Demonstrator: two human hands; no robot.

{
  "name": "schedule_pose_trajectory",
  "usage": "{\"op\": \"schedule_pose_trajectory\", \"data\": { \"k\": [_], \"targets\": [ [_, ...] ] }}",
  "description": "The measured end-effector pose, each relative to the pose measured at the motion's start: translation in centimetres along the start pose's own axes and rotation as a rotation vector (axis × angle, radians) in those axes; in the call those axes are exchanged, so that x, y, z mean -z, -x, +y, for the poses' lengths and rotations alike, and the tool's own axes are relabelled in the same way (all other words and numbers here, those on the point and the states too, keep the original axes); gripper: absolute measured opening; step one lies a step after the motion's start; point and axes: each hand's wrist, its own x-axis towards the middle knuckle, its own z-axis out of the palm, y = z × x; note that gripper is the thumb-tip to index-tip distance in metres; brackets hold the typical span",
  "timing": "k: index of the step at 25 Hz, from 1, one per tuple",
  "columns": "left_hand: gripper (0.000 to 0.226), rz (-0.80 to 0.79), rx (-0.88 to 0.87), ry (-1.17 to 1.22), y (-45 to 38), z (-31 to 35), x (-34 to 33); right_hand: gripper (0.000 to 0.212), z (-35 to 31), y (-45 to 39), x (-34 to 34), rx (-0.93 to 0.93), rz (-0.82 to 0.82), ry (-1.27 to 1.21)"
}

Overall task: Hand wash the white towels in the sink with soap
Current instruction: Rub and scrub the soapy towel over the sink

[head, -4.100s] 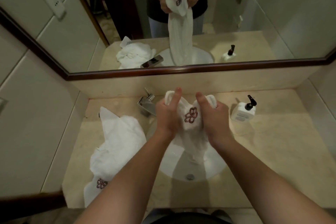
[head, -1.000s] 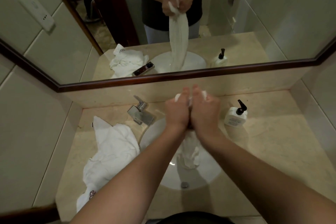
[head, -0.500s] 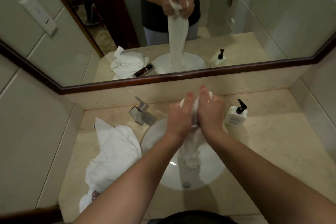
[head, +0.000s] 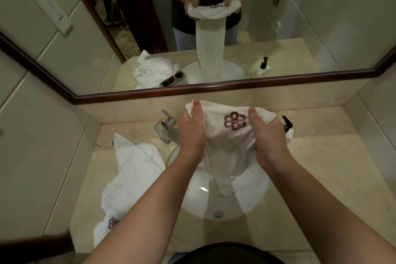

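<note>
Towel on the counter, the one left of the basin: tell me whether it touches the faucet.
Apart. The head view shows bare counter between the towel on the counter and the faucet.

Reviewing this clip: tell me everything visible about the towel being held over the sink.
The held towel is white terry cloth with a dark red embroidered flower near its top edge. The left hand and right hand grip its upper corners, spreading that edge wide. Below, it bunches into a narrow, wet-looking tail hanging into the white sink. The mirror shows the same hanging strip.
</note>
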Motion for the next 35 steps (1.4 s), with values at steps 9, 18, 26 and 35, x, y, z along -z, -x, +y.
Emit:
{"op": "schedule_pose_trajectory", "data": {
  "k": [9,18,26,35],
  "targets": [
    [0.048,-0.16,-0.098,-0.341,-0.4,-2.2,3.4,0.02,-1.3,-1.5,0.5,0.18,-0.004,0.292],
    [0.048,-0.048,-0.08,0.042,3.6,-0.4,-2.5,0.054,1.1,1.8,-4.7,0.342,-0.008,0.32],
    [0.046,-0.094,-0.005,0.045,3.4,0.3,-1.9,0.051,0.8,1.8,-4.9,0.316,-0.034,0.298],
    [0.052,-0.001,0.04,0.042,3.0,0.2,-1.5,0.048,1.6,1.8,-5.0,0.329,-0.145,0.359]
  ]
}}
